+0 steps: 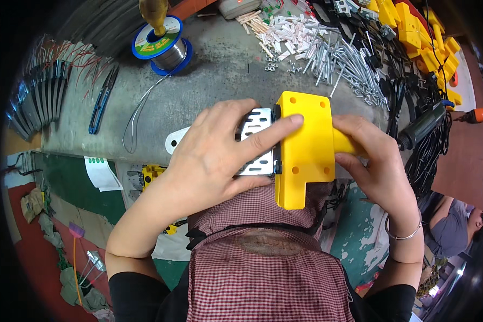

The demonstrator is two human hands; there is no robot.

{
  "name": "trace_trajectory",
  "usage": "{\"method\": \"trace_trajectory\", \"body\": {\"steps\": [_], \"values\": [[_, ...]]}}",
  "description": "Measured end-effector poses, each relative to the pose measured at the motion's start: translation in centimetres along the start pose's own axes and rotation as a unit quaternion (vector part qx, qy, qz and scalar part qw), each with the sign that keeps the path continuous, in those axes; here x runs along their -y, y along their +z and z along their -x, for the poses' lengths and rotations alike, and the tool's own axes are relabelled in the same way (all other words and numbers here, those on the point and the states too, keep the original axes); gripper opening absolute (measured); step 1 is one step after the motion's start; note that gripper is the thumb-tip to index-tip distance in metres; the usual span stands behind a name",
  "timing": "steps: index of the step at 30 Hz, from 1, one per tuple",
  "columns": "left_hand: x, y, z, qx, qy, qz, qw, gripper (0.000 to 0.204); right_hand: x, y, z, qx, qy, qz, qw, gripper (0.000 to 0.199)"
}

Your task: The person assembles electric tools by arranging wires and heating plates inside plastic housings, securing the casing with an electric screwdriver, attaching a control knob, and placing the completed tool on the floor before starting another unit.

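Between my hands, above the near edge of the bench, is a tool with a yellow plastic housing and a slotted silver metal guard on its left side. My left hand is wrapped round the metal guard, its index finger stretched across onto the yellow housing. A flat pale metal piece with a round hole sticks out to the left from behind that hand. My right hand grips the yellow handle on the other side. Its fingertips are partly hidden behind the handle.
On the bench stands a blue-rimmed solder spool, with blue-handled cutters to its left. Metal rods and white tubes lie far right, beside yellow housings and black cables. A soldering iron lies right. Another person is at lower right.
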State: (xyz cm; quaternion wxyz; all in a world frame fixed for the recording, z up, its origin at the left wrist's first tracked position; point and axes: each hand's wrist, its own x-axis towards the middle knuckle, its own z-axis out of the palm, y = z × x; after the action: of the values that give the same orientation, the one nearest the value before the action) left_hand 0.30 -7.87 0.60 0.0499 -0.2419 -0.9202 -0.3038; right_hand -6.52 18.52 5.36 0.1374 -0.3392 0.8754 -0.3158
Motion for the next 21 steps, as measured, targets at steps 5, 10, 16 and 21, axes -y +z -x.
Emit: {"method": "trace_trajectory", "body": {"steps": [5,10,16,21], "values": [[-0.4,-0.1,0.1,0.01,0.013,-0.027,0.999,0.079,0.1,0.4,0.6,-0.035,-0.016,0.025,0.999,0.047],[-0.6,-0.1,0.1,-0.01,-0.029,0.021,0.999,0.074,-0.4,1.0,1.0,-0.068,-0.05,0.025,0.996,0.046],[-0.5,0.3,0.1,-0.006,0.016,-0.008,1.0,0.072,-0.2,0.9,0.8,-0.06,-0.029,0.006,0.998,0.041],[-0.3,0.6,0.5,-0.03,0.027,-0.033,0.999,0.074,-0.1,-1.9,-2.0,0.039,0.046,-0.058,0.996,0.023]]}}
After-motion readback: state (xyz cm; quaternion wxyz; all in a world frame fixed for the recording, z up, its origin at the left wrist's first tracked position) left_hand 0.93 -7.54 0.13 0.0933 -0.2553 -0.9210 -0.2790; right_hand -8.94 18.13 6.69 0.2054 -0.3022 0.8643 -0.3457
